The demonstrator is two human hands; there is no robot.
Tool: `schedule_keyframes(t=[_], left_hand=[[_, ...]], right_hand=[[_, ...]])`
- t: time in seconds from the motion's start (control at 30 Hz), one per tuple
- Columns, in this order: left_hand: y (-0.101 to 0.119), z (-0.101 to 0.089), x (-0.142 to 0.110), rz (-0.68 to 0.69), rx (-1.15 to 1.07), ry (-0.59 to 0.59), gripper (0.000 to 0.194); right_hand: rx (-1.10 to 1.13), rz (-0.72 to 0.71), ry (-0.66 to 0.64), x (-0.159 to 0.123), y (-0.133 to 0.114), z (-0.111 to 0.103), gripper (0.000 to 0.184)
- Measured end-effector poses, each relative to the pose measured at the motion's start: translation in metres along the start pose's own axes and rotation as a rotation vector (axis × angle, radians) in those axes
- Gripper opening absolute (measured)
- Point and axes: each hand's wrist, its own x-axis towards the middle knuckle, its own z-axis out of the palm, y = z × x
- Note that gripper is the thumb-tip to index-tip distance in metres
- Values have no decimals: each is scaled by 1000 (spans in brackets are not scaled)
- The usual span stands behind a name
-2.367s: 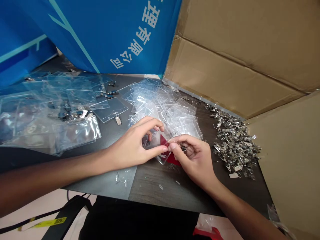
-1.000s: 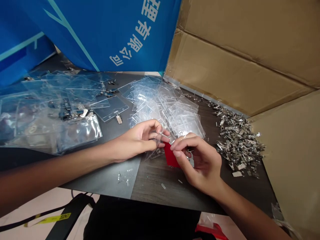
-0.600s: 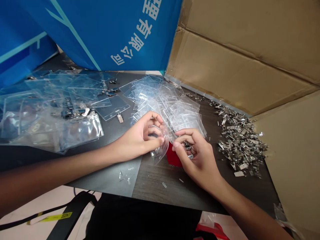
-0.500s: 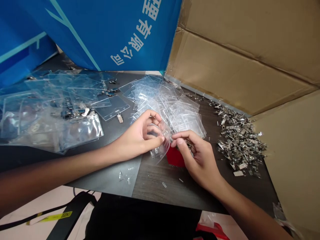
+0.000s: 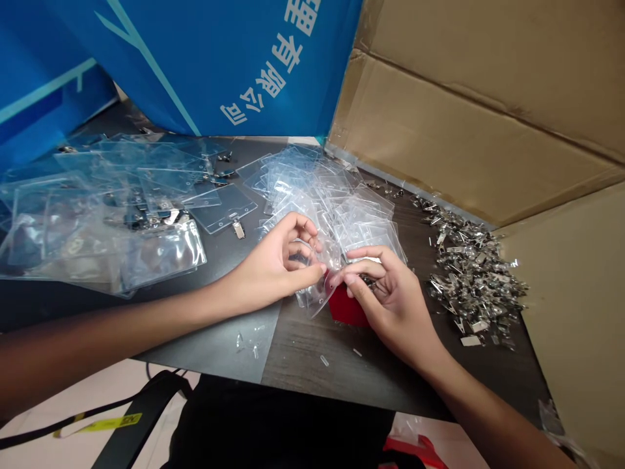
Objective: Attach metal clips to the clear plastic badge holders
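My left hand (image 5: 288,257) holds a bent clear plastic badge holder (image 5: 317,301) between thumb and curled fingers, just above the table. At the holder's right edge, the thumb and index finger of my right hand (image 5: 383,286) are pinched together and touch the plastic. What that pinch contains is too small to make out, though a metallic glint shows beneath the right fingers. A red piece (image 5: 347,309) lies under the right hand, partly covered. Just beyond both hands is a loose pile of clear badge holders (image 5: 374,234).
Metal badge clips (image 5: 473,280) are heaped at the right. On the left lie badge holders with clips attached (image 5: 161,254), one apart from the others (image 5: 227,212). Small clear bits (image 5: 324,360) dot the table's front. Blue panels (image 5: 161,65) and cardboard (image 5: 439,124) wall the back and right.
My right fingers have moved in to meet the badge holder's edge, with the index finger now lower against the thumb. The left hand keeps its hold. The view has shifted slightly.
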Motion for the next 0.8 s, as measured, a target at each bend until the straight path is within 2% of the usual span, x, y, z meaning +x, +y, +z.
schedule_keyframes(t=[0.07, 0.33, 0.5, 0.67, 0.8], left_hand=[[0, 0, 0, -1, 3, 2, 48], [-1, 0, 0, 0, -2, 3, 47], [-1, 2, 0, 32, 20, 40, 49], [0, 2, 0, 55, 35, 52, 48], [1, 1, 0, 61, 43, 57, 48]], right_hand=[[-14, -2, -2, 0, 0, 0, 14], [-234, -61, 24, -2, 0, 1, 6], [-97, -15, -17, 2, -4, -3, 22], [30, 0, -153, 8, -6, -7, 24], [44, 4, -192, 8, -5, -6, 24]])
